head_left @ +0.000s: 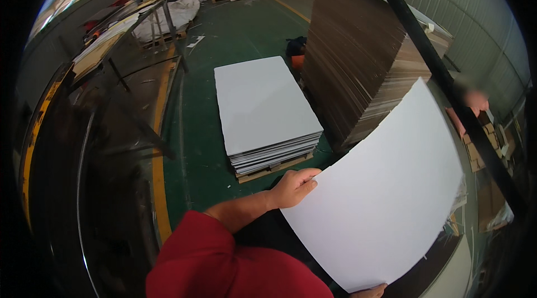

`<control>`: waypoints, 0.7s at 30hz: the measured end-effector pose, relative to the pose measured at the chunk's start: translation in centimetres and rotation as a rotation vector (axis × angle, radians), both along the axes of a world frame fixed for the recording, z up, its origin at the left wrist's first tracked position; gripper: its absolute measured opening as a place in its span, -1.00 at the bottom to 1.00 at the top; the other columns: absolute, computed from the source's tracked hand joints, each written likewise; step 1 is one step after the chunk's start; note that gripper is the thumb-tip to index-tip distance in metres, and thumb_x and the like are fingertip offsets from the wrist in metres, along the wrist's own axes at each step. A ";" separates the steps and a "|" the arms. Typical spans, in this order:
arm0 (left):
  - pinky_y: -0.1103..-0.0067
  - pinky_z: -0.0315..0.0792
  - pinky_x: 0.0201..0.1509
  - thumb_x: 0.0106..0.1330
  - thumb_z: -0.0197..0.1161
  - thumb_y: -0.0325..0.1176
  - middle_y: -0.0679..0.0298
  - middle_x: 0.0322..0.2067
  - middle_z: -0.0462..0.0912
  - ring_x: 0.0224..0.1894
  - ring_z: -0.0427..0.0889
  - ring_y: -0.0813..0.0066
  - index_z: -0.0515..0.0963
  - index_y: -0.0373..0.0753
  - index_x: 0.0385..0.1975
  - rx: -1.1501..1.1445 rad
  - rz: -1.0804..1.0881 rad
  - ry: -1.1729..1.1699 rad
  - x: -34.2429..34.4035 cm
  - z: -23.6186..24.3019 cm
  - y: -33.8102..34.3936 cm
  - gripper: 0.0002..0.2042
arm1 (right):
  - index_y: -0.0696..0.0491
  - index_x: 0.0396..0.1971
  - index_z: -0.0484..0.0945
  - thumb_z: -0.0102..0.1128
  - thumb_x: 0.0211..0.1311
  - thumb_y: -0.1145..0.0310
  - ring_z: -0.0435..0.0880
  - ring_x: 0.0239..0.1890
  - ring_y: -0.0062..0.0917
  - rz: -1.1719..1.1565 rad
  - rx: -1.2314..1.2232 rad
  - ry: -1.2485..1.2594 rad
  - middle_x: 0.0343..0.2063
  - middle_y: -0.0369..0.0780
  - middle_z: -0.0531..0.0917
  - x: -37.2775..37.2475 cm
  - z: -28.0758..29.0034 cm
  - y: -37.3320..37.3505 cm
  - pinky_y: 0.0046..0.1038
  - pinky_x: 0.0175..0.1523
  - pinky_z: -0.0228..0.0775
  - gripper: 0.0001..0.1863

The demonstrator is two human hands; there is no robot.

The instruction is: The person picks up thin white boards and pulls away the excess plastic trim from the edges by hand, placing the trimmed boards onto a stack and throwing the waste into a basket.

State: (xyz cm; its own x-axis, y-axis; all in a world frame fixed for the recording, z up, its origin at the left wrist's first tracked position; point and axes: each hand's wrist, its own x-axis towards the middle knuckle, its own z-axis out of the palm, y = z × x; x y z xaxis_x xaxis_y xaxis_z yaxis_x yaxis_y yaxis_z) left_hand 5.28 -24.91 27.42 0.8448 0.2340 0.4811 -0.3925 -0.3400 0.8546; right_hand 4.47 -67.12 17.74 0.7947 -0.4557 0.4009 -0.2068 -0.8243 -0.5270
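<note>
A large white cardboard sheet (386, 186) is held up in front of me, tilted and slightly bowed. My left hand (293, 187) pinches its left edge, thumb on the white face and the other fingers behind it. At the sheet's bottom corner, my right hand (372, 291) grips the edge; only part of this hand shows at the lower rim of the view. Beyond my left hand lies a low stack of white sheets (265, 102) on a wooden pallet (274, 170), apart from the sheet I hold.
A tall stack of brown boards (358, 57) stands right of the white stack. A dark diagonal bar (425, 46) crosses the right side. To the left is a metal frame rack (168, 24) beside a yellow floor line (160, 197). Another person (475, 99) is at the far right.
</note>
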 end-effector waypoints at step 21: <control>0.78 0.25 -0.30 0.16 0.00 -0.51 0.45 -0.46 0.41 -0.40 0.32 0.78 0.42 -0.37 -0.27 -0.390 1.071 -0.162 -15.9 -8.8 9.3 -0.83 | 0.23 -0.48 0.35 -0.04 0.18 0.22 0.27 -0.50 -0.63 0.873 0.501 -0.008 -0.57 -0.28 0.41 15.6 12.0 21.4 -0.54 -0.43 0.18 -0.68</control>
